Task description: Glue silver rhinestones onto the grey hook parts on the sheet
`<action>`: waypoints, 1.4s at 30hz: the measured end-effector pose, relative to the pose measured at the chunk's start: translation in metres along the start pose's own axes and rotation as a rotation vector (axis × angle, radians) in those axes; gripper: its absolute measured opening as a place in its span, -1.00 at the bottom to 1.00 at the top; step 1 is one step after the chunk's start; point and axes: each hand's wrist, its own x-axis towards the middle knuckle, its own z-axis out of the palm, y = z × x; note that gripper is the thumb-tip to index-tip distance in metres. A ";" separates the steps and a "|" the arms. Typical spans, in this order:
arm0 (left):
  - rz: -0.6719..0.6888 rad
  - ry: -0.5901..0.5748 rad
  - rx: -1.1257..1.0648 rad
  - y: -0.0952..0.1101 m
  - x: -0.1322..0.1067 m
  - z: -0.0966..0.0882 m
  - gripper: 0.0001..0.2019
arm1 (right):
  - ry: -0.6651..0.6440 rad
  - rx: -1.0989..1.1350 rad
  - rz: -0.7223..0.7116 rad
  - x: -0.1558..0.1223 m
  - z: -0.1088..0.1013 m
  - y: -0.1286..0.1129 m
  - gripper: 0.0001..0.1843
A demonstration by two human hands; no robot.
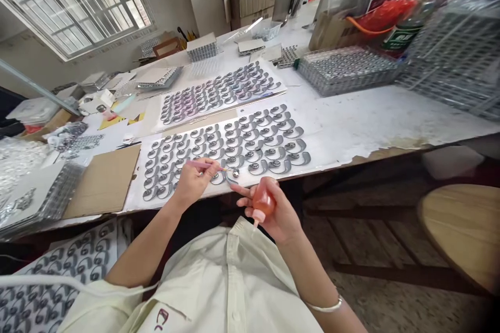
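Observation:
My left hand [192,185] is closed on a slim pink stick tool [200,164], its thin tip pointing right at a small silver-grey curled piece [235,173] near the board's front edge. In my right hand [284,217] sits a small squeeze bottle [263,201] of orange-red liquid, tilted nozzle down. The right index finger stretches out to the edge of that same piece; whether it touches cannot be made out. Around both hands, rows of similar grey curled pieces with round metal centres [244,138] lie on a white board [324,146].
Behind lies a second board of curled pieces [214,91]. Brown cardboard [103,179] and stacked trays [50,197] stand left. At the right are a filled clear tray [347,67] and a tall tray stack [457,57]. A wooden stool [464,234] stands beyond the table edge.

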 end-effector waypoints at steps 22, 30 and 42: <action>0.644 -0.432 1.052 -0.005 -0.001 0.028 -0.72 | 0.630 -0.059 -0.390 -0.065 -0.059 -0.046 -0.47; 0.325 -0.384 1.069 0.032 -0.009 0.080 -0.55 | 0.680 -0.080 -0.402 -0.065 -0.061 -0.044 -0.49; 0.083 -0.291 0.926 0.015 -0.009 0.064 -0.78 | 0.728 -0.062 -0.475 -0.070 -0.072 -0.058 -0.53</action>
